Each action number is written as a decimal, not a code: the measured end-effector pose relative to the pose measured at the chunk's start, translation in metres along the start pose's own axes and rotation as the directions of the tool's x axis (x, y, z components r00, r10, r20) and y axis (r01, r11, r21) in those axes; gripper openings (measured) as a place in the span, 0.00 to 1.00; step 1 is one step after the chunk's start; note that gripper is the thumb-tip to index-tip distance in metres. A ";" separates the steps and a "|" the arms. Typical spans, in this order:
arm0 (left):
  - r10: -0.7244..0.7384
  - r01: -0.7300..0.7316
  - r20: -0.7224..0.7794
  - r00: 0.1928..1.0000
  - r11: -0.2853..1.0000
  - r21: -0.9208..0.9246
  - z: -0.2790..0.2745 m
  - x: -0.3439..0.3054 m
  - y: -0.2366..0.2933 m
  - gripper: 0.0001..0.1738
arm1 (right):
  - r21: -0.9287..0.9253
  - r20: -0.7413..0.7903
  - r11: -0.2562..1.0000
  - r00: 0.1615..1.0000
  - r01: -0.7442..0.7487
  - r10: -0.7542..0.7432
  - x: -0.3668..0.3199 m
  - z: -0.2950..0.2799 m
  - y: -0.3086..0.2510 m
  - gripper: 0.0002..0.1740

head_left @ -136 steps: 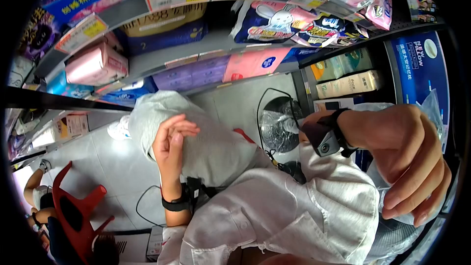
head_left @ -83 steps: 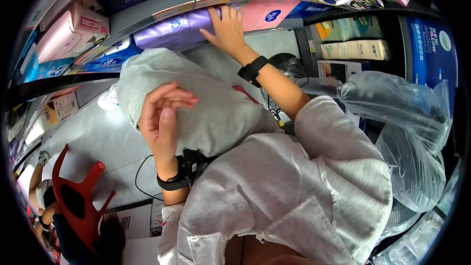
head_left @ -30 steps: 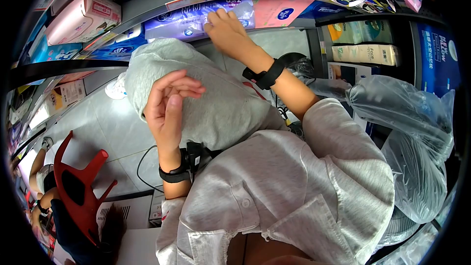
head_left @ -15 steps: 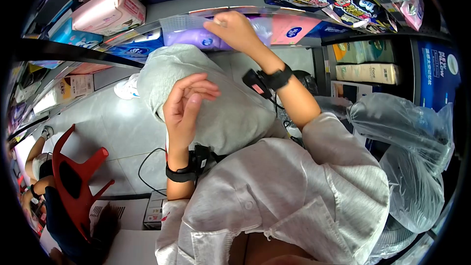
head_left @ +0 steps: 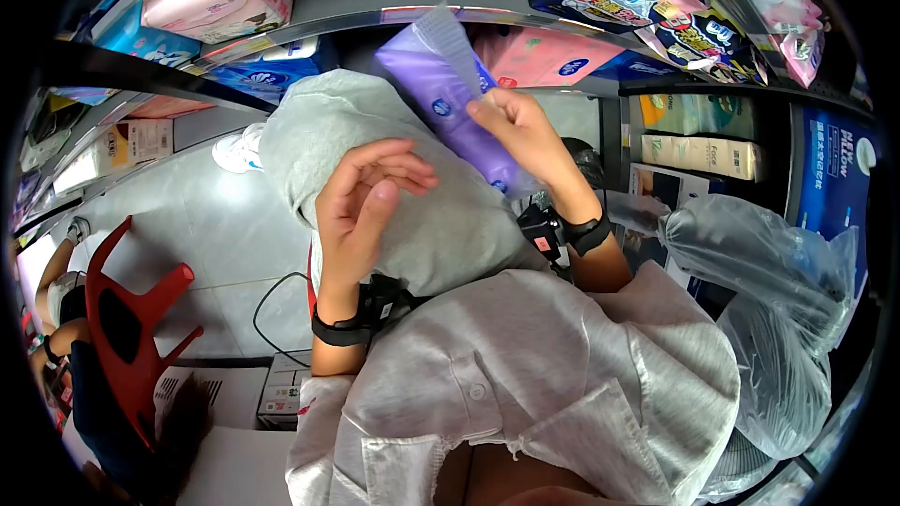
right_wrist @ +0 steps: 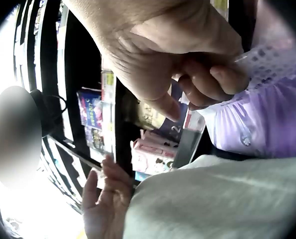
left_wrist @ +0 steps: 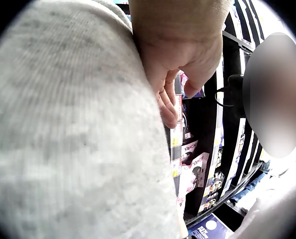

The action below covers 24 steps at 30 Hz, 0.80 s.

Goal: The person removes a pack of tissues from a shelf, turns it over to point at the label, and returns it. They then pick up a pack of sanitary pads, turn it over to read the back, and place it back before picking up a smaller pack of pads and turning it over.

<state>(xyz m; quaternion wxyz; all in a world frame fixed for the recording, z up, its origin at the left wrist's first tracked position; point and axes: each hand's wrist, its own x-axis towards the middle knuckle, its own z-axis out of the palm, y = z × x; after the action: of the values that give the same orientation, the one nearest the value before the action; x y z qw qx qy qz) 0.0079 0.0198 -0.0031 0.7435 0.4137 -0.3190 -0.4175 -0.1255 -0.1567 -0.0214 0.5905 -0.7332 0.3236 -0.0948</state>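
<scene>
My right hand (head_left: 525, 136) pinches the clear dotted end of the wrapper on a purple tissue pack (head_left: 436, 94). The pack hangs slantwise in front of the lower shelf, over the grey-clothed knee (head_left: 375, 150). In the right wrist view, the curled fingers of the right hand (right_wrist: 188, 64) grip the wrapper's dotted edge, with the purple pack (right_wrist: 262, 119) below. My left hand (head_left: 366, 211) holds nothing, its fingers loosely bent above the leg. The left wrist view has that hand (left_wrist: 183, 59) beside the grey cloth.
A pink tissue pack (head_left: 548, 56) and a blue pack (head_left: 272, 70) sit on the lower shelf. Above runs a shelf edge (head_left: 375, 23) with price tags. Plastic-wrapped fans (head_left: 769, 244) stand at right. A red chair (head_left: 131, 337) and another person are at left.
My right hand has reached into the lower shelf, gripped the purple tissue pack's wrapper and drawn the pack out towards the body. The left hand stays loosely bent over the leg.
</scene>
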 end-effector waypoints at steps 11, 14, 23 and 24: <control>0.005 -0.006 0.023 1.000 0.999 0.041 0.002 0.006 -0.002 0.18 | -0.024 -0.051 0.991 0.990 -0.132 0.131 -0.022 -0.034 0.029 0.15; 0.015 -0.016 0.021 1.000 0.999 0.032 0.004 0.005 -0.002 0.17 | 0.114 -0.099 0.987 0.988 -0.111 0.122 -0.025 -0.038 0.000 0.14; 0.043 -0.044 0.024 0.999 0.999 0.012 0.001 0.000 0.000 0.17 | -0.378 -0.277 0.925 0.947 0.049 -0.163 -0.047 -0.082 -0.041 0.19; 0.042 -0.042 0.026 0.999 0.999 0.003 0.000 -0.001 0.000 0.17 | -0.390 -0.298 0.920 0.941 0.031 -0.158 -0.049 -0.084 -0.044 0.18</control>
<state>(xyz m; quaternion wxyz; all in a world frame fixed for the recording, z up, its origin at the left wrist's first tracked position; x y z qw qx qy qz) 0.0071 0.0207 -0.0033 0.7472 0.4028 -0.3380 -0.4065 -0.1912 -0.1915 0.0558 0.3708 -0.8230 0.3918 -0.1781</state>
